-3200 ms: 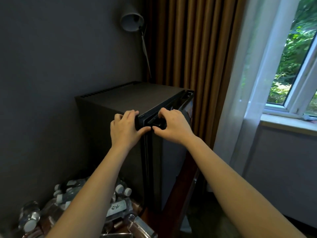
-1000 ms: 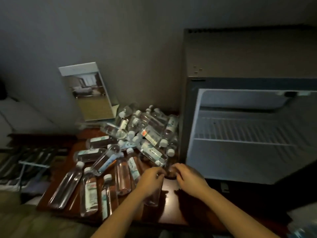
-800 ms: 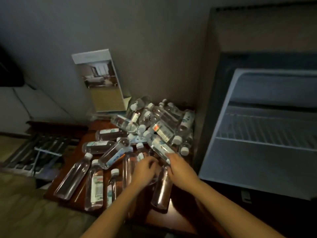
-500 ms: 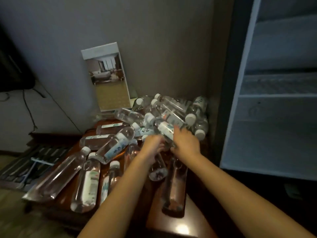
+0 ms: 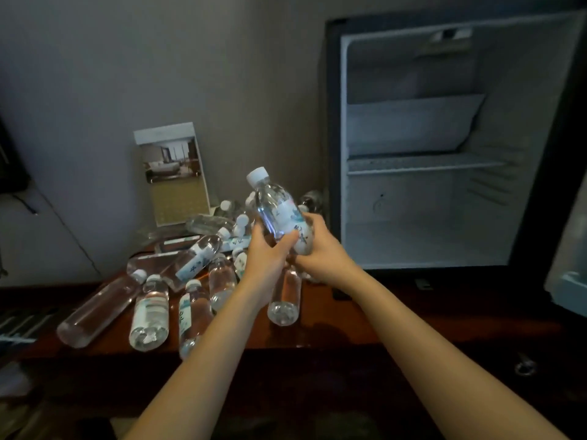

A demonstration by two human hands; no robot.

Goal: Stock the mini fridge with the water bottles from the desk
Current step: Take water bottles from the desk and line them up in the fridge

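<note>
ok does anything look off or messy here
The water bottles lie on their sides in a jumbled heap on the desk, some stacked on others, beside the open mini fridge. Nothing looks spilled or broken.

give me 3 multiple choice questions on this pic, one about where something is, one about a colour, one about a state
1. Where do the loose bottles lie, relative to the fridge?
A. inside it
B. on the desk, left of it
C. on top of it

2. What colour is the cap of the held bottle?
A. red
B. blue
C. white

3. What state is the fridge in?
A. open, nothing on its shelf
B. shut
C. open, shelf full

Answers:
1 B: they lie strewn on the desk beside the fridge's left wall.
2 C: the cap sticking up above the left hand and right hand is white.
3 A: the inside is in full view and the shelf is bare.
</note>
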